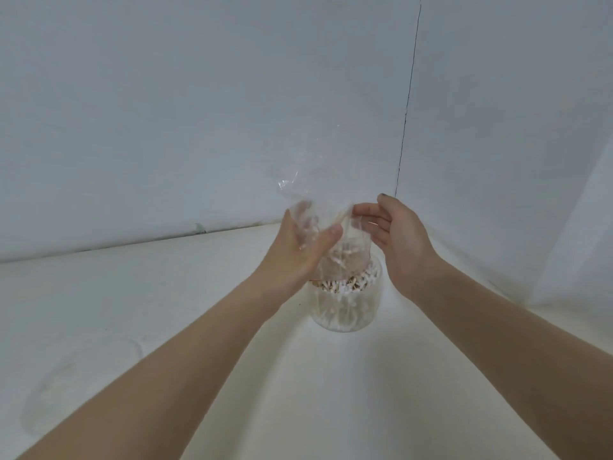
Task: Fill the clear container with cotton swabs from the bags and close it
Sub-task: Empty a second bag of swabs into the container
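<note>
Clear plastic bag (315, 207) held upside down over the container (345, 303), mouth end down in the container's opening. No brand, label or readable text on bag or container; only a thin red line at the bag's lower edge, by the container rim.

Left hand (298, 250): wrapped round the bag's left side, thumb across the front, fingers (305, 220) behind the film and seen through it. Grip is closed on the bag, about mid-height.

Right hand (394, 234): on the bag's right side. Fingers (368, 214) partly curled, tips touching the film; thumb raised and clear of it. Looks like a light pinch with the fingertips, but can't tell how firm. Dark polish on the thumbnail.

Swabs (345, 285): white tips, pale sticks. A few are in the bag's lower part, blurred. Most are in the container, standing roughly upright, filling it to near the rim, with some lying across the top.

Container: clear, round, open, upright on the surface (166, 310), directly under both hands. Bag's upper half is empty, crumpled and tilted up-left.

White surface, white wall panels (199, 111) behind, dark vertical seam (406, 114) where two panels meet, just right of the hands. Faint clear film lies flat on the surface at far left (83, 376); hard to make out what it is.
</note>
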`<state>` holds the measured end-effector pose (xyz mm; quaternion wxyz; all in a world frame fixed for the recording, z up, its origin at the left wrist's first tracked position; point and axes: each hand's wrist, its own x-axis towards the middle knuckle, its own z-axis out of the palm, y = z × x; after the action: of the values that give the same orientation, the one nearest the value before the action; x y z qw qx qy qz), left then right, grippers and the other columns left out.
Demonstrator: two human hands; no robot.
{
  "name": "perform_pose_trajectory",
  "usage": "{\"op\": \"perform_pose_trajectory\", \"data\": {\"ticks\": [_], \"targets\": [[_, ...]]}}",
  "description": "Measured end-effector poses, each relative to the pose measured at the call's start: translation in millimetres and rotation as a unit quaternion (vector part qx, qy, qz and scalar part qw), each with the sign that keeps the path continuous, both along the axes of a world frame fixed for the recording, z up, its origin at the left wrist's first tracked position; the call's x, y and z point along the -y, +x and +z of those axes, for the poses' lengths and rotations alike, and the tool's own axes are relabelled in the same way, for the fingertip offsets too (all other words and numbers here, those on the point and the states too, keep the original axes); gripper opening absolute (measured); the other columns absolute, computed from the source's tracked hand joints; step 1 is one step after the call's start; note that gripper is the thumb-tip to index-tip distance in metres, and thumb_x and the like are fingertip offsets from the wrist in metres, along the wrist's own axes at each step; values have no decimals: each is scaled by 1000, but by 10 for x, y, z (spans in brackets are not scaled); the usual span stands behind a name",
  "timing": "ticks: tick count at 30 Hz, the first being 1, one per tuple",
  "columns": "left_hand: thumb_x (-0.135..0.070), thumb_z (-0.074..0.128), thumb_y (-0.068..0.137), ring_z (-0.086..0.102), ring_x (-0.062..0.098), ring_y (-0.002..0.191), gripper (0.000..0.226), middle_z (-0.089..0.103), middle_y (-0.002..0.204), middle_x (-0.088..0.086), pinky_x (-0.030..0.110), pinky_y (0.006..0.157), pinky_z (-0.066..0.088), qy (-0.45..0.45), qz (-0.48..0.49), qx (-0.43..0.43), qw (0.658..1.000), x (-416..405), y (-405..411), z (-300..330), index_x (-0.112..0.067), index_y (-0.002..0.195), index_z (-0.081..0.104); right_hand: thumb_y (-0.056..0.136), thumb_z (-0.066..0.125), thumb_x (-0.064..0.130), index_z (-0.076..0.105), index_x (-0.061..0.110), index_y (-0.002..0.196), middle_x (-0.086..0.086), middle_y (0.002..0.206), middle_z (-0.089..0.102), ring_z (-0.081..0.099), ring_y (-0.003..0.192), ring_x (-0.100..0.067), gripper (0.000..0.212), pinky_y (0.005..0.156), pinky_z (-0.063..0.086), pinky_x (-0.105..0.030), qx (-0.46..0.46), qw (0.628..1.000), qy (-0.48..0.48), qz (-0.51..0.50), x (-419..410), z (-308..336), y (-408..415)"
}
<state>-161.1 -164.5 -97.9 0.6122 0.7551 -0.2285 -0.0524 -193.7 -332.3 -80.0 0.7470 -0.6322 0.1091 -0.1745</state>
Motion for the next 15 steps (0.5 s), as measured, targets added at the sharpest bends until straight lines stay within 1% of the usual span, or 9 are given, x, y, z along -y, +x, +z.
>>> {"op": "perform_pose_trajectory", "data": {"ticks": [1, 2, 4, 6, 8, 10, 11, 13, 15], "targets": [[-53, 64, 95, 62, -17, 104, 64, 57, 137, -9, 3, 74, 46, -4, 7, 10, 1000, 34, -10, 4, -34, 150, 38, 104, 41, 30, 73, 15, 85, 2, 97, 76, 68, 106, -18, 40, 101, 43, -28, 7, 1000, 1, -2, -4, 1, 1], [-46, 59, 100, 63, -21, 91, 49, 61, 131, -9, 0, 67, 45, -16, 24, 17, 999, 64, 0, 26, -32, 146, 45, 103, 42, 29, 72, 15, 84, 2, 93, 75, 68, 102, -18, 38, 99, 45, -28, 14, 1000, 2, -7, -6, 4, 6], [-39, 54, 105, 62, -21, 80, 34, 66, 124, -5, 1, 63, 45, -49, 50, 24, 997, 106, 37, 100, -29, 136, 55, 101, 46, 26, 69, 15, 91, 1, 92, 72, 67, 92, -14, 28, 93, 47, -27, 28, 999, 15, -24, -11, 22, 24], [-38, 51, 106, 62, -17, 80, 27, 69, 121, -1, 2, 63, 45, -67, 52, 28, 996, 143, 65, 177, -27, 129, 59, 100, 49, 23, 66, 13, 105, -3, 102, 70, 66, 90, -13, 21, 89, 50, -26, 42, 998, 44, -35, -5, 44, 33], [-39, 49, 106, 61, -15, 81, 25, 70, 120, 2, 3, 64, 45, -69, 47, 39, 996, 170, 62, 241, -25, 123, 61, 100, 49, 25, 64, 13, 113, -4, 109, 68, 65, 95, -13, 23, 93, 51, -26, 45, 996, 65, -34, -9, 66, 25], [-39, 47, 107, 60, -15, 75, 26, 72, 116, 0, 8, 64, 48, -84, 52, 41, 994, 193, 54, 317, -22, 120, 63, 100, 49, 31, 66, 20, 108, 0, 116, 69, 63, 105, -12, 22, 105, 44, -32, 29, 998, 56, -28, -23, 65, 11], [-39, 47, 107, 61, -13, 75, 26, 73, 113, -2, 12, 67, 49, -96, 58, 38, 993, 206, 59, 344, -22, 119, 64, 100, 48, 35, 67, 24, 105, 2, 118, 70, 61, 112, -13, 23, 110, 39, -35, 16, 998, 49, -25, -35, 63, 3], [-41, 49, 106, 64, -6, 83, 24, 75, 110, -6, 21, 79, 50, -104, 61, 31, 992, 224, 60, 373, -26, 117, 65, 101, 43, 42, 68, 27, 107, 4, 117, 72, 58, 120, -17, 30, 112, 36, -39, -1, 999, 38, -13, -49, 39, 1], [-41, 50, 106, 68, 3, 96, 24, 75, 111, -4, 24, 85, 50, -103, 52, 23, 993, 246, 53, 368, -26, 117, 65, 102, 40, 44, 69, 25, 111, 2, 116, 72, 62, 116, -18, 36, 108, 42, -39, -1, 999, 36, -3, -76, 23, -6]]}}
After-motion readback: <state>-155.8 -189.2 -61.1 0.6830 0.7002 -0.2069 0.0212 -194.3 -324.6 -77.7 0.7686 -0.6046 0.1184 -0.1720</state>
